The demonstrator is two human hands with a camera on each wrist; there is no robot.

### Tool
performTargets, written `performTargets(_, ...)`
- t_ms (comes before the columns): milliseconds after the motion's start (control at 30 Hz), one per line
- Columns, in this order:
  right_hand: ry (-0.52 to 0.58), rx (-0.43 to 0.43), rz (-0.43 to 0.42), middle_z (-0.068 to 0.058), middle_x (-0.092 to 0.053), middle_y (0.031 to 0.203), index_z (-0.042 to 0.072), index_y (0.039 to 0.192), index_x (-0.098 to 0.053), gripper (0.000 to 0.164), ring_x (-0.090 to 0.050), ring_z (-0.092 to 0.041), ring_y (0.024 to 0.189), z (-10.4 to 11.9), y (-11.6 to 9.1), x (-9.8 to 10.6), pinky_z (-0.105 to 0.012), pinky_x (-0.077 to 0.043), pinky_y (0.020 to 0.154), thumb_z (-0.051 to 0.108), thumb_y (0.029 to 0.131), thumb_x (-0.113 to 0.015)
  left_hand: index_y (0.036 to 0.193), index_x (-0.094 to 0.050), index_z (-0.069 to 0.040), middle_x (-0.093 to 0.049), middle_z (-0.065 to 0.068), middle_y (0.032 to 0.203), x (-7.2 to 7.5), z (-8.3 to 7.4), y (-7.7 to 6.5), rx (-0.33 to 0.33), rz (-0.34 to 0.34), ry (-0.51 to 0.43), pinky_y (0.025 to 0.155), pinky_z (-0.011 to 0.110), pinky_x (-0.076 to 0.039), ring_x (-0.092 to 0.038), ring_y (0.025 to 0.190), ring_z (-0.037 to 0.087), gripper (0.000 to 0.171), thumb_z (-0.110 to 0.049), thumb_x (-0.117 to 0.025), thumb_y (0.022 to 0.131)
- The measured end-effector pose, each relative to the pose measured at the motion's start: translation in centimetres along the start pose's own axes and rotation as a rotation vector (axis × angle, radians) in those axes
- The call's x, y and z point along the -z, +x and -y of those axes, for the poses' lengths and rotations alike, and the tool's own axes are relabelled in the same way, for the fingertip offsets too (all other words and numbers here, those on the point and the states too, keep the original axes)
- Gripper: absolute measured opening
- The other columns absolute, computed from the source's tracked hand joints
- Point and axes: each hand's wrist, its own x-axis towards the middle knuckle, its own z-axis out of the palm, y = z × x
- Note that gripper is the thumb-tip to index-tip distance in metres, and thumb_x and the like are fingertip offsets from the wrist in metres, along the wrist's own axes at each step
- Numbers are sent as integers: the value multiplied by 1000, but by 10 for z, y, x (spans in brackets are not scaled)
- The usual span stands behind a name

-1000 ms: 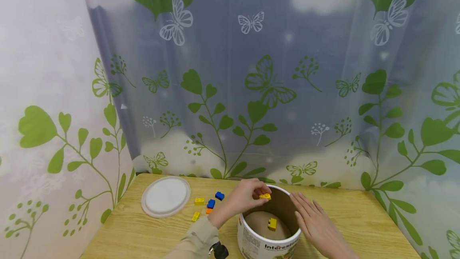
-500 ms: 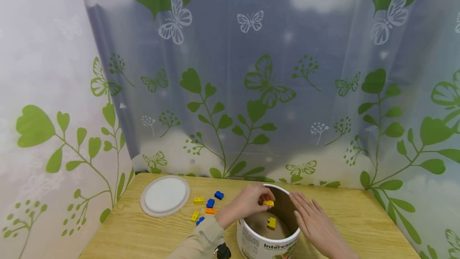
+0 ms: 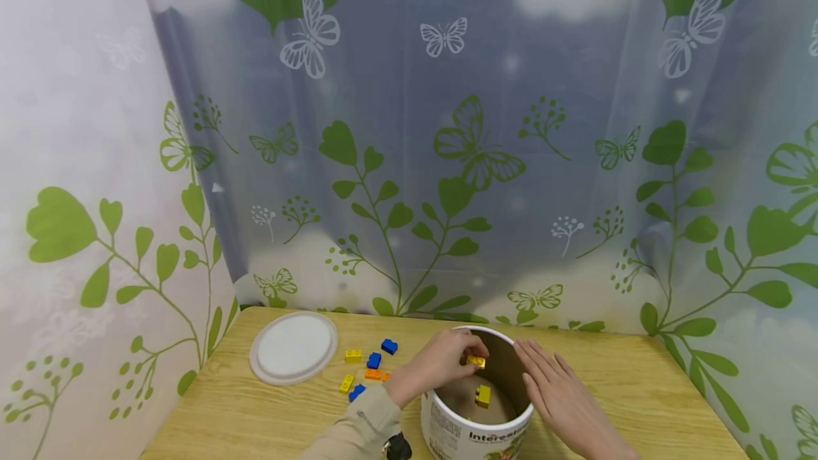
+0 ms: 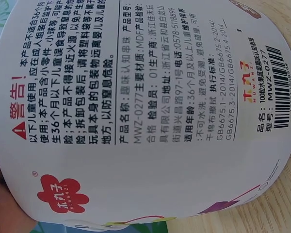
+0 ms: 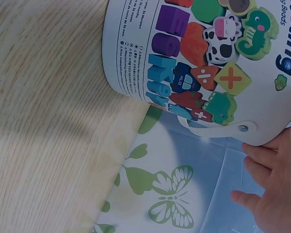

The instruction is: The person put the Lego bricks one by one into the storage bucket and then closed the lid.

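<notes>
A white cylindrical bucket (image 3: 476, 439) with printed sides stands at the front of the table. My left hand (image 3: 442, 360) reaches over its left rim and pinches a yellow toy brick (image 3: 476, 361) inside the opening. Another yellow brick (image 3: 483, 395) lies on the bucket's brown bottom. With fingers extended, my right hand (image 3: 565, 396) rests against the bucket's right rim. In the right wrist view, the right fingers (image 5: 264, 167) touch the bucket near its handle rivet. The left wrist view is filled by the bucket's label (image 4: 150, 97); the left fingertips are hidden there.
Left of the bucket, several loose bricks lie on the wooden table (image 3: 243, 417): yellow (image 3: 353, 356), blue (image 3: 389, 346) and orange (image 3: 373, 374) ones. A round white lid (image 3: 294, 348) lies at the back left. A patterned curtain (image 3: 409, 162) hangs behind the table.
My left hand has moved slightly right and down into the bucket with the yellow brick, uncovering blue and orange bricks on the table. My right hand has stayed at the rim.
</notes>
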Motion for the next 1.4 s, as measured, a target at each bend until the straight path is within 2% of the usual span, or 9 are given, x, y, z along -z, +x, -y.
performTargets(300,2,5,-8,-10,-51,152,7,149,-51,48,-47,-28,140,0,0,0,-58,-39,111,19,103,-56,116,-74,-16,-71,-5,113,7,-2,-6,13,-52,-60,81,14,-53,-66,96,2,20,-18,-72,96)
performTargets(433,1,4,-15,-10,-52,151,6,148,-52,48,-48,-29,140,0,0,0,-58,-40,110,18,102,-57,117,-73,-16,-71,-3,114,13,-2,-10,8,-105,-104,85,16,-53,-66,100,5,20,-19,-70,98)
performTargets(633,-14,7,-38,-9,-53,150,7,147,-53,48,-49,-28,139,0,-1,-1,-57,-39,110,17,101,-59,119,-72,-14,-71,0,113,22,2,-17,18,-193,-230,87,24,-57,-67,102,9,20,-17,-67,100)
performTargets(667,-17,8,-44,-9,-53,150,7,147,-53,48,-49,-28,139,0,-1,-2,-55,-38,113,17,101,-60,119,-72,-13,-71,0,114,23,3,-19,21,-206,-252,87,25,-57,-67,102,9,21,-17,-66,100)
performTargets(767,-16,17,-60,-9,-53,150,7,147,-54,48,-49,-28,138,0,-1,-2,-35,-17,125,16,100,-61,120,-72,-10,-71,1,113,27,5,-24,30,-254,-284,87,30,-59,-67,102,12,22,-18,-66,100)
performTargets(833,-14,19,-62,-9,-54,150,7,147,-54,48,-49,-29,138,0,-1,-2,-20,0,122,16,99,-61,120,-71,-9,-71,2,113,28,8,-28,36,-285,-299,89,34,-59,-68,104,15,22,-18,-66,100)
performTargets(900,-10,23,-64,-10,-54,149,7,146,-54,48,-50,-29,138,0,-1,-2,-10,12,113,16,99,-61,121,-71,-9,-71,2,113,29,10,-32,49,-310,-304,91,38,-58,-68,106,19,23,-19,-66,100)
performTargets(1133,-14,31,-78,-10,-54,149,6,146,-55,48,-50,-30,137,0,-2,-3,-11,12,114,16,99,-61,116,-73,-10,-72,2,112,31,26,-46,48,-427,-275,89,35,-59,-68,102,18,20,-17,-68,99)
performTargets(1400,-9,32,-77,-10,-54,149,6,145,-55,49,-50,-29,137,0,-1,-3,-10,13,114,15,98,-62,115,-73,-9,-74,4,111,31,41,-66,100,-480,-291,85,39,-61,-70,99,21,19,-15,-69,98)
